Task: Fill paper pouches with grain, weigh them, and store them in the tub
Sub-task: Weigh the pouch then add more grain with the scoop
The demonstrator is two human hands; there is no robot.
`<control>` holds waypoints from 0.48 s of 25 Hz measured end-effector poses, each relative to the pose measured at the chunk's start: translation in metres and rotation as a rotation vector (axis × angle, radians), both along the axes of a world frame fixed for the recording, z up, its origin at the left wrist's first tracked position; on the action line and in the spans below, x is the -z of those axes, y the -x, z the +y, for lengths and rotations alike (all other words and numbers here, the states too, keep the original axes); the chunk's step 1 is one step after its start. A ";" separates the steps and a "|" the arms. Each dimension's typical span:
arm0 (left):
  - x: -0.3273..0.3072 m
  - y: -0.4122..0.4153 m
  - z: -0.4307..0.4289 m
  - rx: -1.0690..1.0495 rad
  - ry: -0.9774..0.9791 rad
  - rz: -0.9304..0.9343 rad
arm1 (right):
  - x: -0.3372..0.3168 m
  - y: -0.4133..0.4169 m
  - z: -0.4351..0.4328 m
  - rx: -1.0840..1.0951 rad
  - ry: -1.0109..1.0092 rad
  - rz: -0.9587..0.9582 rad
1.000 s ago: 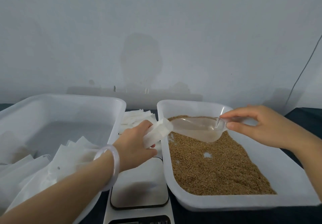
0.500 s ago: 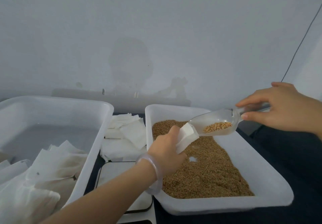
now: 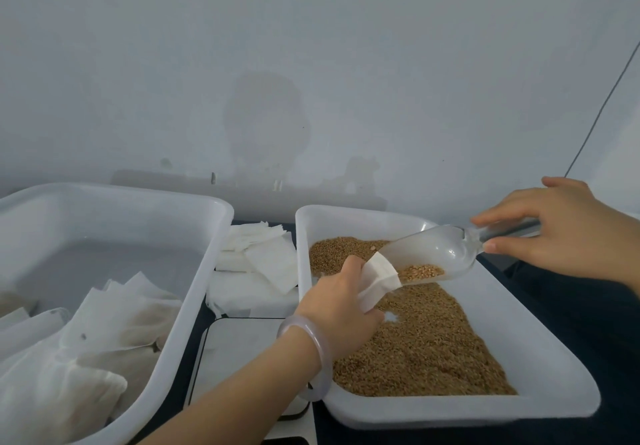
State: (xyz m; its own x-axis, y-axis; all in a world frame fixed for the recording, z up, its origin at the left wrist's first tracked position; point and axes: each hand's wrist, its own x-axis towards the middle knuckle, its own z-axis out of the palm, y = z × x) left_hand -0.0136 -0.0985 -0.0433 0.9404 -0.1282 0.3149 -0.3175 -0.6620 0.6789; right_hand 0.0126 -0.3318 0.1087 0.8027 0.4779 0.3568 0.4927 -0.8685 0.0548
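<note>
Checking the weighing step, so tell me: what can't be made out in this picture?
Head view:
- Readout of the scale: cut off by the bottom edge.
- Fill level of the pouch: hidden by its paper and the left hand.
- Handle of the scoop: mostly covered by fingers of the right hand.
- Stored pouches in the tub: partly cut off by the left edge.

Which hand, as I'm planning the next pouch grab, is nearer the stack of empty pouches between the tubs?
Left. The left hand sits just right of the stack of empty pouches; the right hand is across the grain tub.
</note>
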 end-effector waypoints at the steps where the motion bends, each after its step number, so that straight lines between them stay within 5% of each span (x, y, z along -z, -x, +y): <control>1: 0.000 0.000 0.000 0.000 -0.004 -0.001 | 0.001 -0.001 0.000 -0.002 0.005 -0.013; 12: 0.001 0.000 0.001 -0.026 0.063 0.006 | -0.001 -0.002 -0.005 -0.022 -0.029 -0.009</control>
State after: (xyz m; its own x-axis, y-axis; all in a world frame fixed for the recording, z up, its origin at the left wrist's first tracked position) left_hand -0.0140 -0.0979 -0.0447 0.9450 -0.0840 0.3160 -0.2968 -0.6256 0.7214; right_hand 0.0145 -0.3366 0.1095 0.7888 0.4849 0.3779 0.5112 -0.8588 0.0348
